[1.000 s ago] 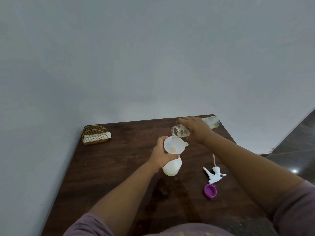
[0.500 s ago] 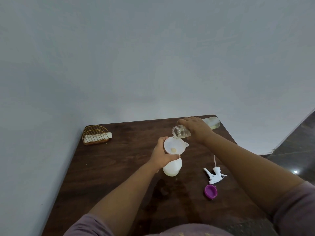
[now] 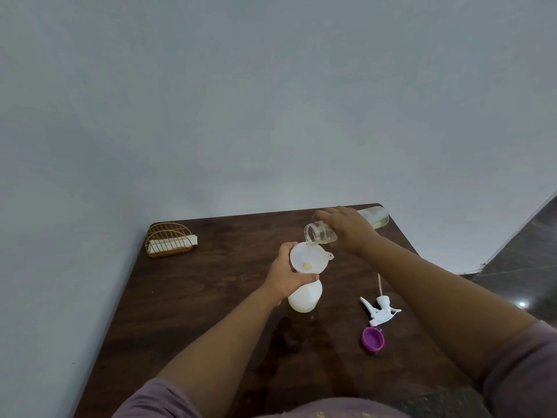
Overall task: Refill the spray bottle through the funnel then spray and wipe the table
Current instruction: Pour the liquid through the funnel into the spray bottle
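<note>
The left hand (image 3: 287,274) is closed around the funnel (image 3: 307,257) on the spray bottle (image 3: 304,298); the right hand (image 3: 346,229) grips the tilted clear bottle (image 3: 319,233) over it.

A dark wood grain with a dull sheen is shown by the table (image 3: 187,297). Matt white plastic is seen in the funnel (image 3: 307,257) and spray bottle (image 3: 304,298); clear, glossy material in the tilted bottle (image 3: 319,233). Thin golden wire forms the rack (image 3: 168,239).

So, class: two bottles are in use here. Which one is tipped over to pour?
The clear bottle in the right hand, tilted mouth-down over the funnel. The white spray bottle stands upright under it, steadied by the left hand.
</note>
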A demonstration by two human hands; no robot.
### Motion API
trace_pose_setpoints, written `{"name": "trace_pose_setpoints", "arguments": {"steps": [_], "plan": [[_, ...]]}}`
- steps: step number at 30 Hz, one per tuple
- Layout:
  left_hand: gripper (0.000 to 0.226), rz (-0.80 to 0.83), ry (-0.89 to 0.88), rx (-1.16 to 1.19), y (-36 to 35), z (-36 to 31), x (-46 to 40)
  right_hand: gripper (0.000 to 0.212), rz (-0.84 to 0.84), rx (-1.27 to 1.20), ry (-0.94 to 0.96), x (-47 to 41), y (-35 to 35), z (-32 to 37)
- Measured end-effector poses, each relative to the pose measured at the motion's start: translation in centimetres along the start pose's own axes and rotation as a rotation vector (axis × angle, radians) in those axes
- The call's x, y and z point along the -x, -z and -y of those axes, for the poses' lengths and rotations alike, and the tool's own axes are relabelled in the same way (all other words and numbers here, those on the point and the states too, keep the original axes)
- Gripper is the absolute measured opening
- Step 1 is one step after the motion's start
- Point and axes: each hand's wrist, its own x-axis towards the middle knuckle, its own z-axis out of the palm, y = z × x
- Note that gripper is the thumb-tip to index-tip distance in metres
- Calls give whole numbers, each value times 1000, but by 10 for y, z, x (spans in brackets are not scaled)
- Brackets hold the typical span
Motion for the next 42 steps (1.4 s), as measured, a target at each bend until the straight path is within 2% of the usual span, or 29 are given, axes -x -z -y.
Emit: {"name": "trace_pose_setpoints", "arguments": {"steps": [42], "plan": [[85, 3, 1, 2, 1, -2, 3, 47, 12, 25, 10, 3, 0, -2]]}}
